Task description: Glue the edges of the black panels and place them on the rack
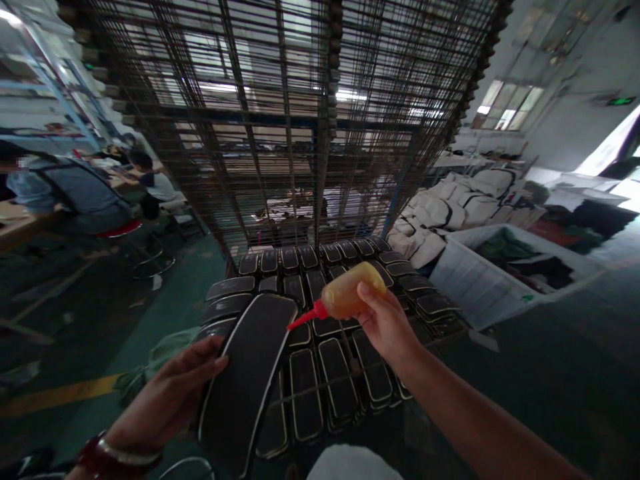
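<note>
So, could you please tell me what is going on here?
Someone's left grip holds a dark, pale-edged panel. The right grip holds a squeeze bottle of amber liquid, its red nozzle at the panel's upper right edge; whether they touch is unclear. Similar panels lie in stacked rows by a wire rack.

No words, numbers or brand names can be read. Toward the upper right, a small green sign (621, 101) glows on the pale wall (565, 123); its markings are too small and blurred to make out. Below it, at the right, a small green mark (527, 298) stands on a white bin (463, 283), near the rim, too indistinct to tell whether it is a symbol or lettering.
</note>
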